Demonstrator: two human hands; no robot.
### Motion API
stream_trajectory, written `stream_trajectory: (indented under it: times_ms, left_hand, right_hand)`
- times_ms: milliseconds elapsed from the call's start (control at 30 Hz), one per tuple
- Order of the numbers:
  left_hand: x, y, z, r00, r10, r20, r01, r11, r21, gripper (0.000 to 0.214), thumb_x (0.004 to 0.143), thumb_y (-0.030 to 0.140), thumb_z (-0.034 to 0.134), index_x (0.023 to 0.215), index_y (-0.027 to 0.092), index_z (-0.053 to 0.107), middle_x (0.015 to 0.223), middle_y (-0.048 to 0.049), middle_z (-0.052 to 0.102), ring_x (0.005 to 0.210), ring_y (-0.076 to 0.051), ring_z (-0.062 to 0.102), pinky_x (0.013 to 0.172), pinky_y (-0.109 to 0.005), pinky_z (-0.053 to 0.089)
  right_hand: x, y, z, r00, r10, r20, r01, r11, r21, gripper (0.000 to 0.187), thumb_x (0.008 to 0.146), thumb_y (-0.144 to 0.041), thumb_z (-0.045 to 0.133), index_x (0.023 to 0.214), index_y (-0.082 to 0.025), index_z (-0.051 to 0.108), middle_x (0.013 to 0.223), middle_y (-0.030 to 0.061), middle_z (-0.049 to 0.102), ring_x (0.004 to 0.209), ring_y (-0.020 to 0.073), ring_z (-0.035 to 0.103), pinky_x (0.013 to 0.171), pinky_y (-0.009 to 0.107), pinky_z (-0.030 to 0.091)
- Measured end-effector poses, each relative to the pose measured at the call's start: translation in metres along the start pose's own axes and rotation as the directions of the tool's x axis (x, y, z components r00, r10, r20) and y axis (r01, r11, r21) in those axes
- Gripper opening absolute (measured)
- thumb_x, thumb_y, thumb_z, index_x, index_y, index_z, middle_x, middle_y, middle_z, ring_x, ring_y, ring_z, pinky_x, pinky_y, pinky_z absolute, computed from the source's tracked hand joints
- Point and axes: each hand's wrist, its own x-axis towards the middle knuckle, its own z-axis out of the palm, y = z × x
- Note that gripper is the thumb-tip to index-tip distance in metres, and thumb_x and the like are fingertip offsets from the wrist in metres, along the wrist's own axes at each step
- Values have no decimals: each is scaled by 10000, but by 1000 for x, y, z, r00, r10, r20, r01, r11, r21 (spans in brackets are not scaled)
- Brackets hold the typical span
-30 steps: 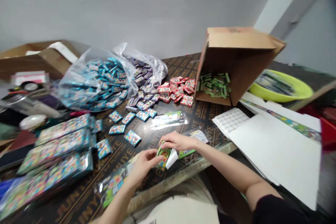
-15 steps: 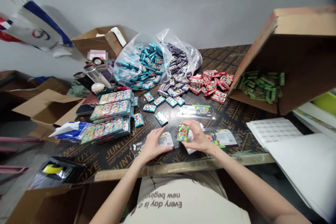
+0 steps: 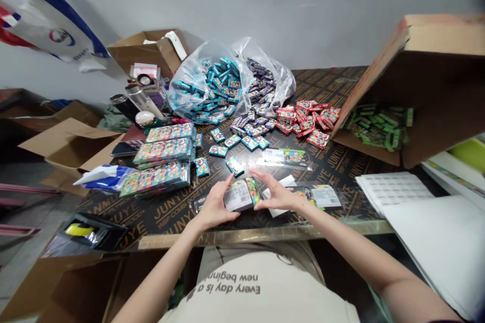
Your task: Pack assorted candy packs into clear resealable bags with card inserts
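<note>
Both my hands were low center. Left hand (image 3: 215,206) spread, thumb and fingers at the left end of 1 packet (image 3: 238,196); couldn't tell if it was gripping. Right hand (image 3: 278,195) spread wide, thumb and index either side of the packet's right end; contact unclear. Packet: pale printed label panel, green multicolored strip on the right end, shiny. Right of it, 2 flat pouches (image 3: 324,197), green with clear film. Above, mid-frame: 7 loose blue packs (image 3: 235,166). Left of center: 3 rows of bundled packs (image 3: 164,151). Upper center: 2 clear bags (image 3: 185,88), blue packs in one, purple in the other. Right: 1 carton (image 3: 428,81), green packs inside, too many to count.
</note>
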Motion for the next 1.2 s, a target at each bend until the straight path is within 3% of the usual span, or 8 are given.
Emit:
stream_trajectory:
  times_ms: [133,367,500,667,800,900,967,1200]
  left_hand:
    - [13,11,6,927,-187,-325,114,966,-232,902,541,353,755,1333,214,346,1145,-75,493,1077,-250,482,948,-378,363]
    - [24,36,56,768,-546,-334,-5,517,-856,390,787,469,513,980,143,604,947,-75,635,911,-186,579,822,-300,440]
    - [29,44,54,715,-676,-181,-51,208,-977,330,729,447,582,822,132,607,771,-36,669,728,-157,620,701,-266,466]
    - [41,41,18,741,-658,129,170,-2,-985,177,627,310,594,663,137,596,572,8,623,516,-121,576,570,-246,458]
    - [46,39,-1,811,-583,55,213,207,-955,171,553,186,608,710,133,650,669,-17,658,586,-126,589,565,-231,441]
    - [44,41,-10,866,-451,-219,136,632,-763,111,582,200,663,678,147,682,705,-23,671,676,-139,592,656,-243,442]
    - [44,42,-14,903,-338,-266,111,780,-616,121,613,259,682,665,150,696,705,-38,679,702,-162,596,693,-267,443]
    - [55,46,-28,934,-358,-24,244,682,-690,223,569,292,736,722,132,706,645,-46,682,562,-144,583,581,-256,449]
  right_hand:
    - [24,-12,22,826,362,-431,-161,886,435,775,683,-463,658,1330,-298,265,1236,82,508,1093,223,522,900,392,421]
    - [62,-31,52,574,673,-466,-79,613,786,504,654,-319,627,1097,-224,407,730,-11,641,652,164,609,602,278,482]
    - [60,-35,47,595,668,-447,-76,600,796,454,595,-191,590,1003,-234,396,669,-31,655,615,159,611,573,262,462]
    - [53,-35,34,685,682,-258,-68,411,909,468,619,-221,546,1053,-255,374,835,-4,686,713,196,656,629,329,489]
    - [49,-25,23,712,692,-122,-213,378,901,336,561,-147,546,891,-206,517,772,10,690,653,174,636,609,303,480]
    - [40,-22,14,771,587,-245,-230,617,753,108,591,-179,596,697,-167,613,737,29,685,652,149,610,630,269,470]
    - [34,-23,8,822,461,-333,-190,775,602,93,631,-234,632,690,-170,663,752,28,687,703,154,609,680,272,469]
    - [34,-28,-9,865,387,-320,-193,844,500,221,632,-375,691,685,-161,680,646,12,667,598,140,600,619,278,487]
